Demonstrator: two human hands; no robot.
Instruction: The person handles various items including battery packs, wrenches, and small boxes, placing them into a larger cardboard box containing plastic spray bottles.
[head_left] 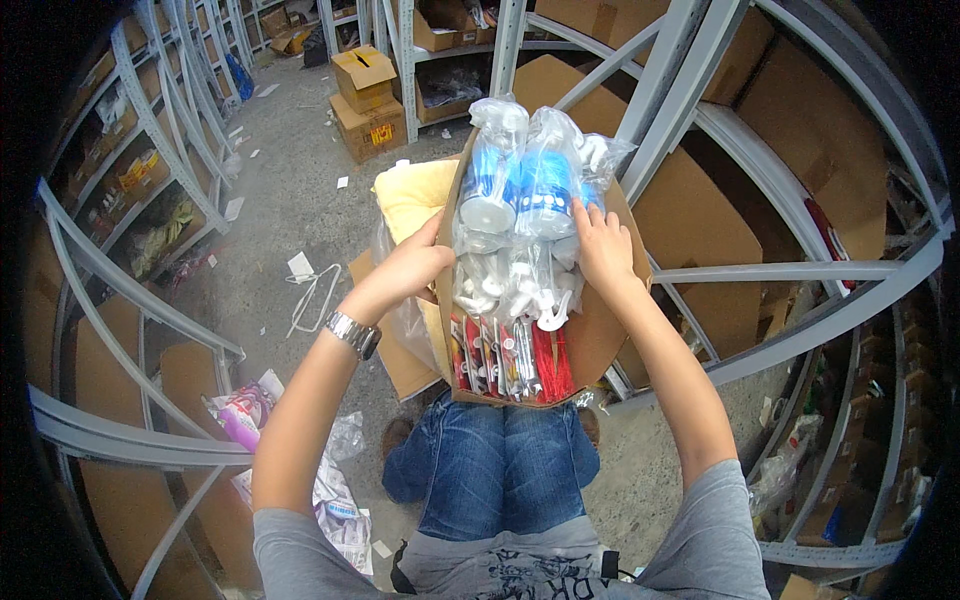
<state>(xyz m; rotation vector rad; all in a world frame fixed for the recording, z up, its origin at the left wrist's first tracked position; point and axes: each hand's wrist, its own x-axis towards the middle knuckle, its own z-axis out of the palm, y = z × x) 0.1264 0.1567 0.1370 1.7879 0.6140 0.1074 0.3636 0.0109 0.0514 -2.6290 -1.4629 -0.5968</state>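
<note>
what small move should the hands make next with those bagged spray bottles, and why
Probably press the bagged spray bottles deeper into the cardboard box. They stick out past its top edge, with the left hand and right hand gripping either side of the bundle.

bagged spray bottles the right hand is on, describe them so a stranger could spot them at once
Start at the open cardboard box held between both hands. The bagged spray bottles lie at its far end under the right hand. Blue labels and white triggers distinguish them from the red-handled packets nearer the knees.
</note>
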